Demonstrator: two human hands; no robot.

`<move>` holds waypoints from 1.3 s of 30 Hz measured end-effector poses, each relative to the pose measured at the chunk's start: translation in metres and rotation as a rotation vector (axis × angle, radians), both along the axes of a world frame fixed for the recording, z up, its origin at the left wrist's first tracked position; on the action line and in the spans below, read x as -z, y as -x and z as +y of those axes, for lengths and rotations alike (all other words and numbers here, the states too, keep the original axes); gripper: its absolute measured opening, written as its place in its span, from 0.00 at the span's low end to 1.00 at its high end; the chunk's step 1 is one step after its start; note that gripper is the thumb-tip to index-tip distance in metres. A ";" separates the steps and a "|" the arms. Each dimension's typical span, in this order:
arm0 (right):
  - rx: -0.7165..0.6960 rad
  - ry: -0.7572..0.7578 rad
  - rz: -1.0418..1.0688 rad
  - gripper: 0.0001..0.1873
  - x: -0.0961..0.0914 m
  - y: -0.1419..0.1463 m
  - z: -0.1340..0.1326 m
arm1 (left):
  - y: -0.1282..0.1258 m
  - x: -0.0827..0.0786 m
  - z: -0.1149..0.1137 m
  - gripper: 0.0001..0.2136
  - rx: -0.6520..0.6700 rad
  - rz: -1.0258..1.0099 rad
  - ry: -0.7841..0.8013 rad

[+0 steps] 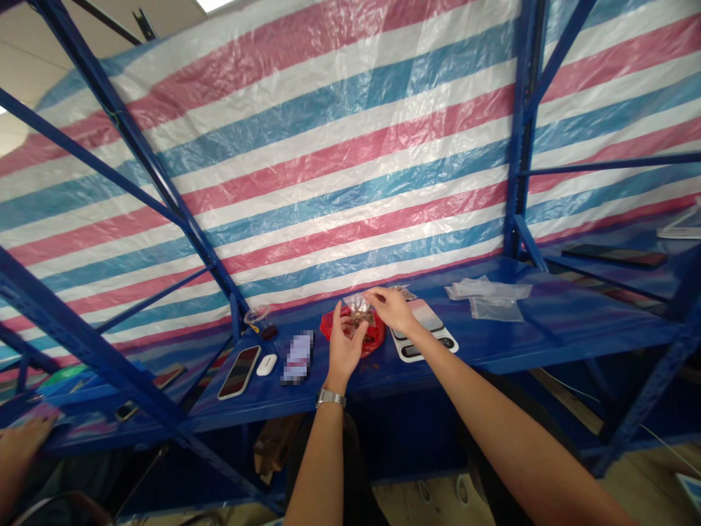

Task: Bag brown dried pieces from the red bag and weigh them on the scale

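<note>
Over a red plastic bag point(373, 346) on the blue shelf, both hands hold a small clear plastic bag point(361, 313) with brownish bits inside. My left hand point(344, 340) cups the clear bag from the left, thumb and fingers on its sides. Coming from the right, my right hand point(390, 307) pinches the bag's upper edge. What exactly the bits are is too small to tell. Just right of the red bag sits a white digital scale point(424, 329), and another small filled bag point(404, 292) lies behind it.
Left of the hands lie a phone point(239, 372), a white earbud case point(266, 364), a second phone point(298, 357) and a clear cup point(261, 321). Flat clear bags point(490, 296) lie right of the scale. Blue posts point(520, 131) frame the shelf. A co-worker's hand point(27, 438) is at far left.
</note>
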State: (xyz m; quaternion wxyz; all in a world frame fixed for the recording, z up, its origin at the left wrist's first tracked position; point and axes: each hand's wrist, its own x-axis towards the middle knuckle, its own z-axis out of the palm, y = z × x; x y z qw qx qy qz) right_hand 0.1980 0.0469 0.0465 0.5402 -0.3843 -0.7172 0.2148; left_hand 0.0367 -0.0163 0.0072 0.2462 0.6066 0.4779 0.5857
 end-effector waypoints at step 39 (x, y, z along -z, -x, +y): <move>0.555 0.353 -0.403 0.17 0.016 -0.133 0.015 | 0.018 0.005 0.013 0.16 -0.186 0.127 -0.032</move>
